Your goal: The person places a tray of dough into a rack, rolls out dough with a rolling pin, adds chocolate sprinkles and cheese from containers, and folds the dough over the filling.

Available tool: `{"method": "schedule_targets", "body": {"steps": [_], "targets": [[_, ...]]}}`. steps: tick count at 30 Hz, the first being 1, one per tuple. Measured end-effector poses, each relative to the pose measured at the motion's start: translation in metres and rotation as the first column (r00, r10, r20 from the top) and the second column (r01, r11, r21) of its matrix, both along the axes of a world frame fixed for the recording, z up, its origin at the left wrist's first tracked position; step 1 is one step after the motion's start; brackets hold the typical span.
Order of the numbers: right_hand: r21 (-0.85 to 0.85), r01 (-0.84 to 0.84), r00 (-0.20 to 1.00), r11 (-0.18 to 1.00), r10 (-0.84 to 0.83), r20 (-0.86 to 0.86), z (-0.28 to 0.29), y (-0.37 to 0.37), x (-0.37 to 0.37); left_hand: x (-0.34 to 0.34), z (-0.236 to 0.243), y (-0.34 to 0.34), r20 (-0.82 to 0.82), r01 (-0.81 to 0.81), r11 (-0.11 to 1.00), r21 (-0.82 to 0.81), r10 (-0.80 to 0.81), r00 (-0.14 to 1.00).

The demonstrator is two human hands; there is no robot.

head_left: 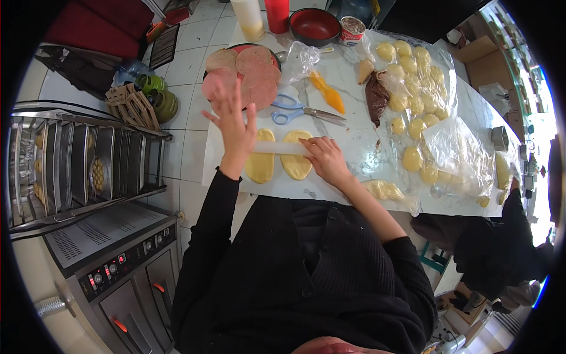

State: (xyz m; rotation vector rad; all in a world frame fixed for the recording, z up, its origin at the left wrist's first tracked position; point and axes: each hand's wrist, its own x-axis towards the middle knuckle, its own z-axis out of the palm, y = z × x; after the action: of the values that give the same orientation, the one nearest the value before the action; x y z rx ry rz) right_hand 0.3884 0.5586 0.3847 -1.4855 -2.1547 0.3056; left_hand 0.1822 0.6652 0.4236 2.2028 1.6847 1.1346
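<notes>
Two flattened yellow dough ovals [259, 169] [295, 169] lie side by side on the marble table [359, 159]. A white rolling pin [272, 147] crosses both. My right hand [324, 158] grips its right end with curled fingers. My left hand [234, 130] is open at the left end, fingers raised and spread; whether its palm touches the pin is unclear. Just beyond are blue-handled scissors [321, 115], pink round slices [264, 79] on a dark-rimmed plate and an orange spatula [330, 97].
Dough balls [413, 159] under plastic, a brown piping bag [375, 103], bottles [276, 15], a can [351, 32] and a bowl [315, 26] occupy the table. A tray rack [88, 165] and oven [118, 253] stand left. Another person [489, 248] is at the right.
</notes>
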Motion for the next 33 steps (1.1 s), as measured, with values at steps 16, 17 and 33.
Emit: {"method": "schedule_targets", "body": {"steps": [16, 17, 33], "targets": [[-0.065, 0.390, 0.880, 0.918, -0.352, 0.319, -0.030, -0.023, -0.053, 0.009, -0.073, -0.077, -0.414, 0.054, 0.976, -0.211, -0.140, 0.899], [-0.118, 0.350, 0.915, 0.929, -0.312, 0.256, -0.028, -0.036, -0.057, 0.004, -0.073, -0.091, -0.430, 0.048, 0.972, -0.230, -0.146, 0.891], [0.004, 0.004, 0.998, 1.000, -0.003, -0.070, -0.006, -0.092, -0.034, -0.060, -0.068, -0.164, -0.357, 0.264, 0.964, 0.020, -0.240, 0.903]]}}
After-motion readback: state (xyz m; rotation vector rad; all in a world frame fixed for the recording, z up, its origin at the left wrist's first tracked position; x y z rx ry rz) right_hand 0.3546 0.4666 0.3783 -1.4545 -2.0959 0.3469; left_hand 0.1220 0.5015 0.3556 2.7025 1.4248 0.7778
